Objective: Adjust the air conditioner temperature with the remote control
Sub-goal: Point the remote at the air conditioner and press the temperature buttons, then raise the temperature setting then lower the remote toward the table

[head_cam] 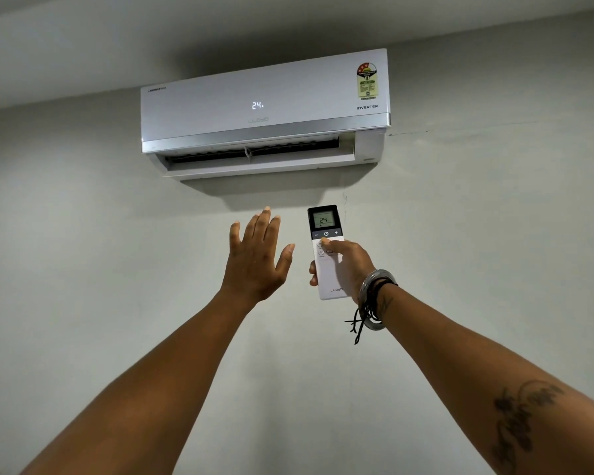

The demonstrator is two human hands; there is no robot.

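Note:
A white wall-mounted air conditioner (264,111) hangs high on the wall, its front display reading 24 and its louvre open. Below it my right hand (348,265) grips a white remote control (324,228), held upright and pointed at the unit. The remote's dark screen also reads 24, with minus, power and plus buttons under it. My thumb rests on the white part just below those buttons. My left hand (258,255) is raised beside the remote, to its left, palm toward the wall, fingers spread, holding nothing.
Plain grey wall (117,269) all around, meeting the ceiling (220,25) just above the unit. A thin crack runs right from the unit's lower corner. Bangles and black threads circle my right wrist (374,296).

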